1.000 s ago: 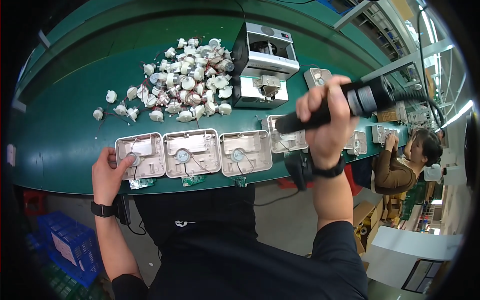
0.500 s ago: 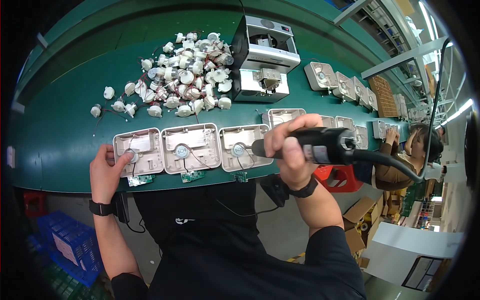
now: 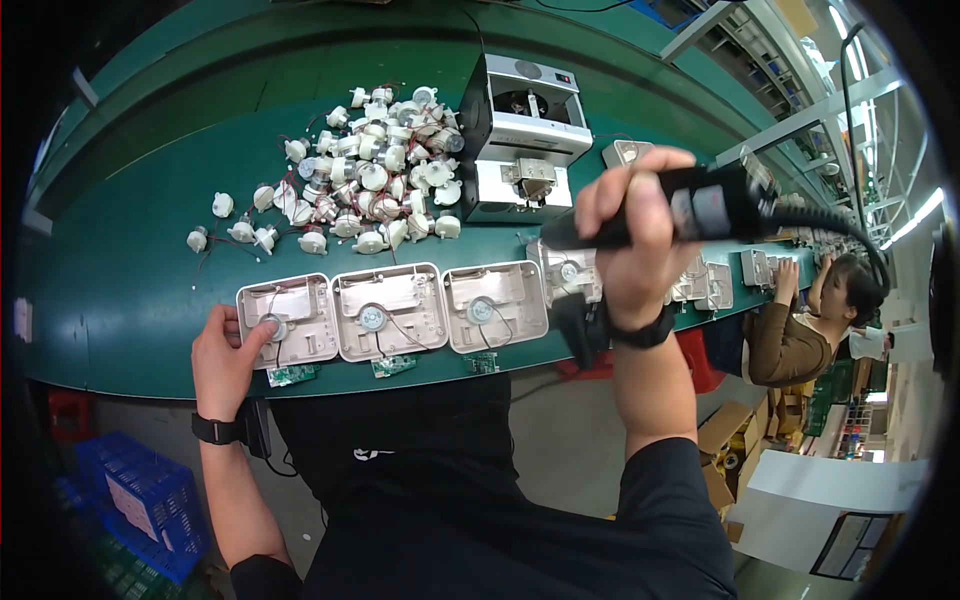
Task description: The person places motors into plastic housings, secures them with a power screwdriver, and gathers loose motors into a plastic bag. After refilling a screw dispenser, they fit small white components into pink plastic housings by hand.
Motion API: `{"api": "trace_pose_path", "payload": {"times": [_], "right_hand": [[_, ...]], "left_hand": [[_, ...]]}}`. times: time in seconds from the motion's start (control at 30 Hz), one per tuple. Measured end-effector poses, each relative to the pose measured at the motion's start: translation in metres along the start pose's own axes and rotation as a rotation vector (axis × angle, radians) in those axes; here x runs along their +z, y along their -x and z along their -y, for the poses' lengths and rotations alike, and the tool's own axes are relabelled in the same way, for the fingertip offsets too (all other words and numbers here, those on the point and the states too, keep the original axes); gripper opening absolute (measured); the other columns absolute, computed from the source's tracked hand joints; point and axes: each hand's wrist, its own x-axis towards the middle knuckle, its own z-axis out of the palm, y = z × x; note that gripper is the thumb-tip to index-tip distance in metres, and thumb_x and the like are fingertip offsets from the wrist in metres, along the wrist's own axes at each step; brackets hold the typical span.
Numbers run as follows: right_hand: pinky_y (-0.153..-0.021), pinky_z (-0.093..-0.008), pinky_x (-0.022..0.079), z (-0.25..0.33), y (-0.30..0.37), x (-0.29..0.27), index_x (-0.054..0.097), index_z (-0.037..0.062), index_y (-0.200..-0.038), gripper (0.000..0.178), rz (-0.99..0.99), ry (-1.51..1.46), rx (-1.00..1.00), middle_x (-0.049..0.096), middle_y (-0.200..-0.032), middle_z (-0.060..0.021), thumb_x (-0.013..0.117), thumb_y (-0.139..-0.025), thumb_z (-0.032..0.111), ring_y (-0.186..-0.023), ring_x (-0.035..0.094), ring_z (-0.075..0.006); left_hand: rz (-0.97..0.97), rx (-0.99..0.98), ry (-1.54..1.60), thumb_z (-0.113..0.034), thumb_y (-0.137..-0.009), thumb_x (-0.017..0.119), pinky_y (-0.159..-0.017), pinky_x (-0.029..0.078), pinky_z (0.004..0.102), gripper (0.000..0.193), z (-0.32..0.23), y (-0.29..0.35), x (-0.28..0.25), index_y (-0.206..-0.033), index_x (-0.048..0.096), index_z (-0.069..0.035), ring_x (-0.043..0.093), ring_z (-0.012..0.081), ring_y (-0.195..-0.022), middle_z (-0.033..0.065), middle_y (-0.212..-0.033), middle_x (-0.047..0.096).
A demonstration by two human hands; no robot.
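My left hand (image 3: 223, 360) grips the left wall of a pale plastic housing (image 3: 312, 347), its thumb inside on a small round motor (image 3: 277, 327). To the right along the bench edge lie a second housing (image 3: 405, 345) and a third housing (image 3: 518, 338), each with a round motor seated in it. Small green circuit boards, such as the left board (image 3: 292, 375), stick out below the housings on wires. My right hand (image 3: 640, 235) is wrapped round a black electric screwdriver (image 3: 700, 212), raised over the bench. Its tip points left, clear of the housings and blurred by motion.
Behind the housings is a heap of white motors (image 3: 375, 178) with thin wires. A grey-and-black screw feeder (image 3: 530, 130) stands right of it. Another housing (image 3: 570, 270) sits partly behind my right hand. A co-worker (image 3: 815, 320) is at the bench's far right.
My right hand has lifted the screwdriver up and to the right, away from the third housing. My left hand keeps its hold on the left housing. The whole view has shifted slightly.
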Motion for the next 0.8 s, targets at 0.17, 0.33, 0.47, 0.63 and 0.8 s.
{"api": "trace_pose_path", "payload": {"times": [0.17, 0.33, 0.47, 0.63, 0.8], "right_hand": [[-0.054, -0.0325, 0.046, -0.022, -0.048, -0.011, 0.051, 0.0048, -0.102, 0.011, -0.094, 0.148, -0.141, 0.054, -0.071, -0.0085, 0.056, -0.093, 0.010, -0.054, 0.051, -0.0168], [-0.054, -0.0332, 0.046, -0.021, -0.041, -0.011, 0.051, 0.0061, -0.098, 0.010, -0.131, 0.129, -0.011, 0.052, -0.069, -0.0071, 0.057, -0.094, 0.012, -0.053, 0.050, -0.0163], [-0.055, -0.0338, 0.046, 0.007, 0.012, 0.001, 0.049, 0.0070, -0.101, 0.015, -0.031, -0.085, 0.102, 0.052, -0.070, -0.0071, 0.059, -0.093, 0.016, -0.053, 0.049, -0.0163], [-0.054, -0.0321, 0.044, 0.005, 0.060, 0.019, 0.039, 0.0087, -0.109, 0.035, 0.173, -0.105, 0.168, 0.053, -0.073, -0.0087, 0.065, -0.090, 0.023, -0.054, 0.048, -0.0165], [-0.055, -0.0315, 0.044, -0.020, 0.074, 0.015, 0.037, 0.0080, -0.108, 0.036, 0.213, -0.025, 0.175, 0.053, -0.073, -0.0092, 0.066, -0.090, 0.022, -0.056, 0.049, -0.0168]], "left_hand": [[-0.006, 0.029, -0.002, -0.032, -0.077, 0.083, -0.063, 0.052, 0.0318, 0.044, -0.003, -0.002, 0.010, -0.097, 0.061, 0.001, 0.066, 0.0185, -0.067, 0.0109, -0.079, 0.070], [0.012, 0.048, 0.015, -0.027, -0.079, 0.081, -0.063, 0.051, 0.0293, 0.039, -0.008, 0.000, 0.013, -0.096, 0.061, 0.002, 0.064, 0.0150, -0.067, 0.0106, -0.080, 0.070], [0.018, 0.032, -0.012, -0.033, -0.077, 0.083, -0.062, 0.053, 0.0324, 0.044, -0.006, -0.001, 0.011, -0.096, 0.062, 0.001, 0.066, 0.0192, -0.067, 0.0115, -0.078, 0.070], [0.030, 0.029, 0.037, -0.033, -0.076, 0.083, -0.062, 0.053, 0.0325, 0.045, -0.004, -0.005, 0.015, -0.095, 0.062, 0.001, 0.066, 0.0194, -0.067, 0.0115, -0.078, 0.070], [0.032, 0.013, 0.006, -0.032, -0.077, 0.082, -0.062, 0.053, 0.0314, 0.043, -0.005, -0.004, 0.015, -0.095, 0.061, 0.001, 0.066, 0.0181, -0.067, 0.0110, -0.078, 0.070]]}}
